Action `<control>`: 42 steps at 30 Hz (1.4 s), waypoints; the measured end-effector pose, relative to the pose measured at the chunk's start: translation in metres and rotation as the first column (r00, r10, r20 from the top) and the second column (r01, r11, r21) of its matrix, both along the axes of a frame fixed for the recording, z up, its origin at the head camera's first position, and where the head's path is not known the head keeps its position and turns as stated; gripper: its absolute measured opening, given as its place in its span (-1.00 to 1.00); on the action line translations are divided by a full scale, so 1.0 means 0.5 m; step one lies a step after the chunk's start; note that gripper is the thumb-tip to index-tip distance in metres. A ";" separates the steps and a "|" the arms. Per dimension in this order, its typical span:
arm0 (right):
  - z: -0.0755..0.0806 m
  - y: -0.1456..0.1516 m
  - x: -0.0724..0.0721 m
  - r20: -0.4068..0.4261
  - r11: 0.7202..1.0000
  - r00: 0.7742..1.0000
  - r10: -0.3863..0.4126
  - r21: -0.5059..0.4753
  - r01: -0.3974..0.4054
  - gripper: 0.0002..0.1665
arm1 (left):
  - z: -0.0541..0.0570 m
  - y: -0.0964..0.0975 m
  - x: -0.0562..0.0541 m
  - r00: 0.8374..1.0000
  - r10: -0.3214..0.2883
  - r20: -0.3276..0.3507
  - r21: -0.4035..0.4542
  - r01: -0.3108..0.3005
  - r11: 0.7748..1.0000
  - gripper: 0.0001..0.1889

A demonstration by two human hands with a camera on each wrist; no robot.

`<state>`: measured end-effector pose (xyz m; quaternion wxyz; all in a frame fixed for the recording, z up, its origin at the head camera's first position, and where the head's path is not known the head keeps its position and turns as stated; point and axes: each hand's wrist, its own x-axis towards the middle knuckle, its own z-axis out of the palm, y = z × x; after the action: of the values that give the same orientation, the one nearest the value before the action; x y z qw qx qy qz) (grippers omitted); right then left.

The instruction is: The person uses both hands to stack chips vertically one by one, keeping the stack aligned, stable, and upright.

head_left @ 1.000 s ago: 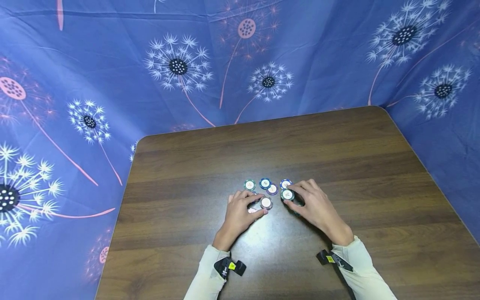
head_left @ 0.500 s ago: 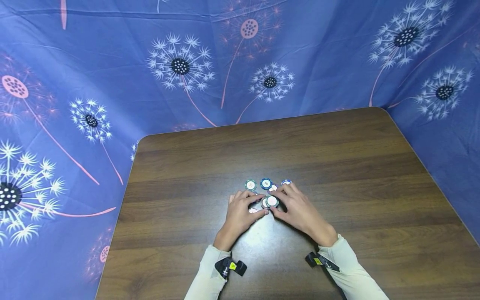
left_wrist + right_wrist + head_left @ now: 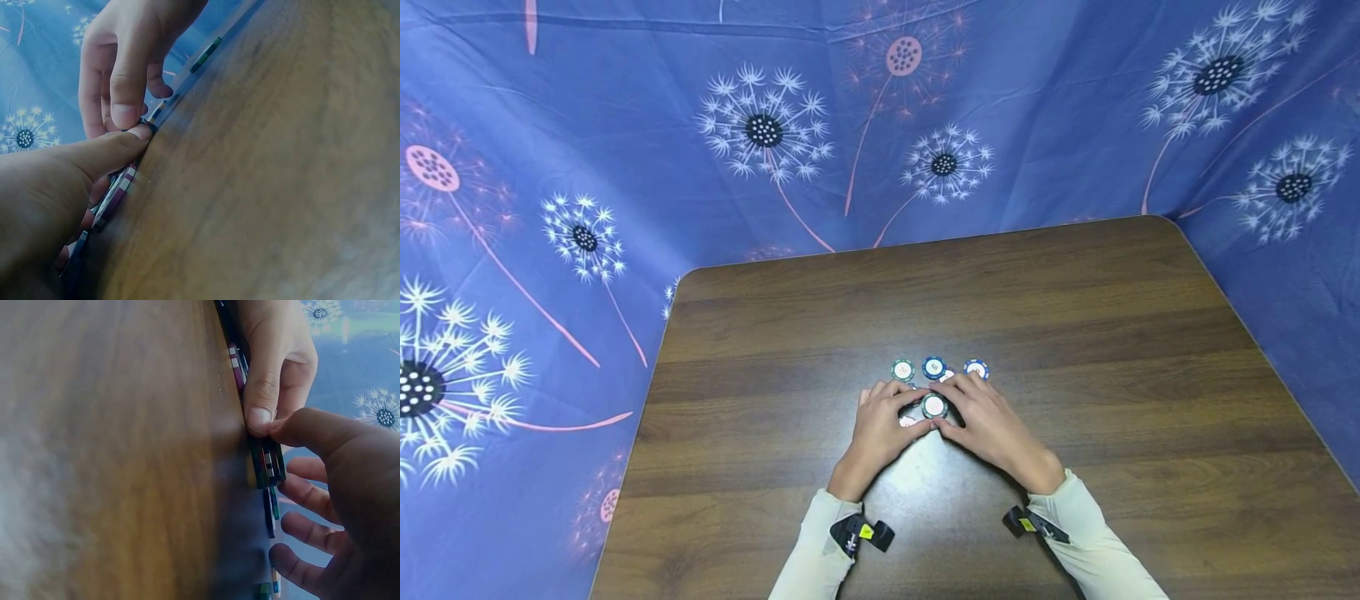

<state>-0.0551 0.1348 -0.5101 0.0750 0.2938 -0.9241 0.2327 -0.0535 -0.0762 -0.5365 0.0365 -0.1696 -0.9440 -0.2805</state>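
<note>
Both hands meet around a small stack of poker chips point(image 3: 267, 464) in the head view, a green-edged chip point(image 3: 935, 406) on top. My left hand point(image 3: 880, 423) grips the stack's left side between thumb and forefinger. From the other side, my right hand point(image 3: 994, 427) pinches the top chip at its edge. The two thumb tips come together at the near side of the stack. Partly under the left hand lies a pale-faced chip point(image 3: 907, 422). A purple-edged chip point(image 3: 115, 195) shows beside the left thumb in the left wrist view.
Behind the hands lie a green chip point(image 3: 902, 370), a blue chip point(image 3: 935, 367) and a blue-and-white chip point(image 3: 977, 368). Another chip point(image 3: 947, 376) is half hidden by the right fingers. The brown wooden table point(image 3: 790, 333) ends against a blue dandelion-print cloth point(image 3: 1037, 125).
My right hand has carried the green-edged chip leftward from beside the blue-and-white chip onto the stack. The left hand has stayed in place around the stack.
</note>
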 end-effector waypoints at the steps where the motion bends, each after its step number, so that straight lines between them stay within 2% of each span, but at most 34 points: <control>1: 0.000 0.000 0.001 0.010 1.000 1.000 -0.005 -0.001 0.005 -0.33 | 0.000 0.000 0.000 1.000 -0.001 0.001 -0.003 0.001 1.000 -0.42; 7: 0.003 0.002 0.006 0.076 1.000 0.997 -0.023 -0.010 0.024 -0.35 | 0.003 -0.001 0.000 1.000 -0.008 -0.007 -0.012 0.008 1.000 -0.41; 13: 0.011 0.024 0.007 0.100 0.991 0.995 -0.026 -0.132 0.039 -0.42 | 0.004 0.000 0.002 1.000 -0.018 -0.017 -0.002 0.018 1.000 -0.39; 19: 0.023 0.081 0.014 0.115 0.971 0.990 -0.084 -0.213 0.107 -0.45 | 0.004 0.003 0.004 0.999 -0.007 -0.035 0.010 0.007 1.000 -0.42; 24: 0.031 0.128 0.025 0.156 0.971 0.977 -0.142 -0.172 0.168 -0.40 | 0.004 0.005 0.005 1.000 -0.006 -0.030 0.022 0.007 1.000 -0.43; 28: 0.033 0.152 0.032 0.204 0.975 0.966 -0.159 -0.121 0.186 -0.37 | 0.003 0.005 0.005 0.999 0.000 -0.036 0.031 0.002 1.000 -0.43; 33: 0.025 0.167 0.038 0.219 0.985 0.966 -0.140 -0.069 0.158 -0.40 | 0.000 0.003 0.004 0.999 0.008 -0.031 0.037 -0.007 0.999 -0.43; 42: 0.002 0.188 0.040 0.172 0.992 0.981 -0.093 -0.064 0.105 -0.48 | 0.002 0.008 0.005 0.999 0.004 -0.037 0.040 -0.003 0.999 -0.44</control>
<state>-0.0353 0.2286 -0.5091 0.0187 0.2236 -0.9315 0.2862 -0.0509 -0.0722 -0.5353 0.0577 -0.1723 -0.9377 -0.2961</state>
